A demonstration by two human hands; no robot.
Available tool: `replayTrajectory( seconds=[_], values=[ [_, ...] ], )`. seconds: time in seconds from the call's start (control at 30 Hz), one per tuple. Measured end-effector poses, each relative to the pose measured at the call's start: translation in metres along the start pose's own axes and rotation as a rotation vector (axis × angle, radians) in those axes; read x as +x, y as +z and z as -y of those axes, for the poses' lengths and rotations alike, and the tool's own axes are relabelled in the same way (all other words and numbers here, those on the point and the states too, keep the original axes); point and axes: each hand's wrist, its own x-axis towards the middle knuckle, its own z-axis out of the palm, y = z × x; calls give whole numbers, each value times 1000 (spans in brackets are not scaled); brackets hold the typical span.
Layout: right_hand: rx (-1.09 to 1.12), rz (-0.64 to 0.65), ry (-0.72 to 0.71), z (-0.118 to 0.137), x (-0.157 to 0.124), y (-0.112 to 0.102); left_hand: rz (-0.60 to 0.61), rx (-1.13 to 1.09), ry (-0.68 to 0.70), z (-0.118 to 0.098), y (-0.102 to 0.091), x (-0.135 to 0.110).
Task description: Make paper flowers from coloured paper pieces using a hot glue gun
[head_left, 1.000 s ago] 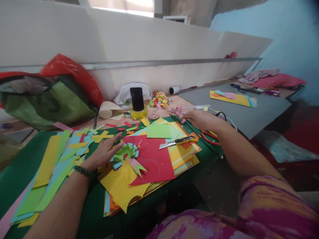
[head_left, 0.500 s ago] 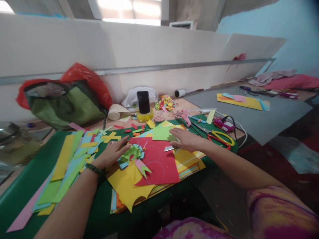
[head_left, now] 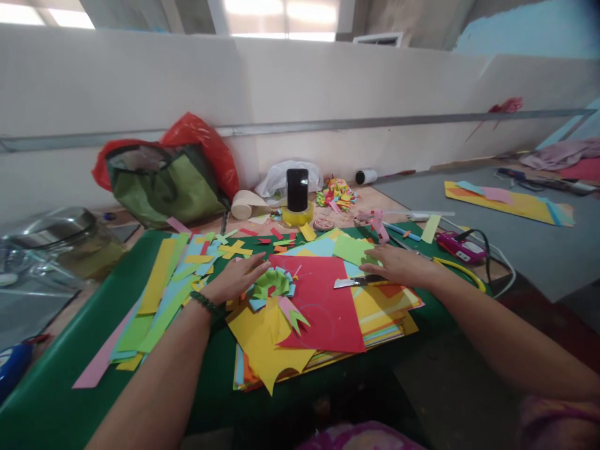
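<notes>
My left hand (head_left: pixel 238 279), with a green bead bracelet, rests open at the left side of a paper rosette (head_left: pixel 272 284) of green and blue loops with pink and yellow tails. My right hand (head_left: pixel 398 265) has its fingers and thumb at the right edge of a light green paper sheet (head_left: pixel 350 249); the fingertips partly cover that edge. A utility knife (head_left: pixel 357 282) lies just below this hand, its blade pointing left. Under the rosette and knife is a red paper sheet (head_left: pixel 323 306) with faint drawn circles, on a stack of coloured paper (head_left: pixel 384 312).
Paper strips (head_left: pixel 157 281) lie on the green mat (head_left: pixel 60 350) at left. A phone (head_left: pixel 297 189) leans upright on yellow tape (head_left: pixel 297 215). Behind are a pink glue gun (head_left: pixel 375 224), a magenta device (head_left: pixel 462 247) and yellow-handled scissors (head_left: pixel 462 269). A glass jar (head_left: pixel 89 247) stands far left.
The view has turned left. My right hand has moved right with the light green sheet, which has also turned, uncovering more of the knife. My left hand stays beside the rosette.
</notes>
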Motion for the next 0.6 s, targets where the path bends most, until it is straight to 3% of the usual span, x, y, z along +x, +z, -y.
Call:
replayTrajectory(
  seconds=[0.1, 0.23, 0.47, 0.6],
  values=[
    [80, 9, 82, 15, 15, -21, -22, -23, -7, 2, 0, 0],
    [162, 55, 5, 43, 50, -40, -52, -61, -3, 2, -3, -2],
    [213, 108, -91, 63, 125, -32, 15, -130, 61, -6, -4, -8],
    [243, 182, -152, 67, 145, -28, 51, -157, 69, -6, -5, -11]
  ],
)
